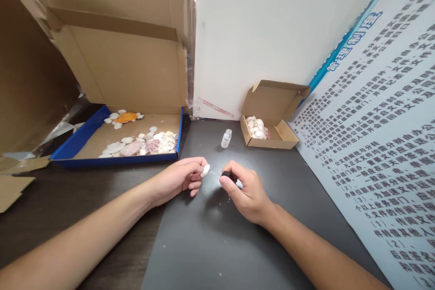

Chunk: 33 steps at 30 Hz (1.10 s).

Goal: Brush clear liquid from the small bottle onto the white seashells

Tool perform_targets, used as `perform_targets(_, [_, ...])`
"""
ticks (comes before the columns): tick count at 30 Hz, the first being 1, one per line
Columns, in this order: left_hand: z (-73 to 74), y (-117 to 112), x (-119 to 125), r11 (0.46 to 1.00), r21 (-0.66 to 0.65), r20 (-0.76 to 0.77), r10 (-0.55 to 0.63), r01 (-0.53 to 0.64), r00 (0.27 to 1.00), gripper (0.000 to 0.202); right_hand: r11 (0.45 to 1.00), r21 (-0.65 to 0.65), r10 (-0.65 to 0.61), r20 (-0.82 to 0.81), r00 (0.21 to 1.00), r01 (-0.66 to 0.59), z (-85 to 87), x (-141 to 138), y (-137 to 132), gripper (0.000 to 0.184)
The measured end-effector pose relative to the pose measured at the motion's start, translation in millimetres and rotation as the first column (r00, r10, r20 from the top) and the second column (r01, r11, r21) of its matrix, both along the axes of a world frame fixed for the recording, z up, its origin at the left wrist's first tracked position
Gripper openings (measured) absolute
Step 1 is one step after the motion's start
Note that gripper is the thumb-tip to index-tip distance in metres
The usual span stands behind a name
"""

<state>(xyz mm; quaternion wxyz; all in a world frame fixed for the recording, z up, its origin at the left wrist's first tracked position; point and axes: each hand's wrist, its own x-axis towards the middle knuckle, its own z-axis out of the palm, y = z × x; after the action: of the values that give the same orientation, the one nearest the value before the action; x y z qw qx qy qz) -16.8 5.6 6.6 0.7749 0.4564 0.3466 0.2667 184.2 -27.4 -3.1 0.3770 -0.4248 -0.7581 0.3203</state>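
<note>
Two hands are facing each other in my view: the left hand's (186,174) fingers are pinching a small white shell (205,171), the right hand's (249,195) a small black piece (228,175). Across a narrow gap, the shell is lying left of the right fingers. A glass bottle (226,139) is standing just beyond both. Grey table (190,253) is spreading beneath them; farther out, I'm seeing a blue-edged box (117,162) beyond the left fingers, a small carton (268,143) beyond the right.

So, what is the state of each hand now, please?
Left hand: closed, pinching a small white shell.
Right hand: closed around a small black object, partly hidden.
</note>
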Motion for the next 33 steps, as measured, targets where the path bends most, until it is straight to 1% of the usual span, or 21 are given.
perform_targets(4, [-1.2,0.3,0.0,1.0,-0.004,-0.005,0.002,-0.002,1.0,0.012,1.0,0.003,-0.011,-0.012,1.0,0.011,0.0,0.3,-0.1,0.027])
perform_targets(9, [-0.6,0.0,-1.3,1.0,-0.004,-0.007,0.002,-0.002,1.0,0.012,1.0,0.018,-0.024,0.011,1.0,0.024,-0.7,0.3,0.2,0.028])
perform_targets(15, [0.3,-0.4,-0.5,1.0,-0.009,-0.007,0.004,-0.004,1.0,0.013,1.0,-0.001,0.017,-0.056,0.998,-0.018,-2.3,1.6,0.8,0.026])
perform_targets(17, [-0.1,-0.3,-0.2,1.0,-0.014,-0.003,0.004,-0.004,1.0,0.012,1.0,-0.014,-0.008,-0.042,0.999,0.007,-2.1,1.6,1.8,0.029])
perform_targets(21, [-0.5,0.4,-0.2,1.0,-0.01,-0.002,-0.001,0.0,1.0,0.013,0.994,-0.005,-0.113,0.009,0.994,0.113,-0.8,0.4,3.2,0.031])
perform_targets(22, [-0.4,0.6,-0.2,1.0,-0.007,-0.003,-0.002,0.002,1.0,0.013,0.993,0.0,-0.118,0.008,0.993,0.118,-0.5,0.2,3.0,0.031])
perform_targets(28, [0.6,-0.5,0.5,1.0,-0.005,-0.004,0.011,-0.011,1.0,0.011,1.0,-0.007,-0.022,-0.041,0.999,0.022,-0.4,0.9,-0.7,0.026])
perform_targets(33, [0.3,-0.5,0.8,1.0,-0.017,0.0,0.009,-0.009,1.0,0.012,0.997,-0.016,-0.073,-0.028,0.997,0.073,-0.3,2.0,0.7,0.03])
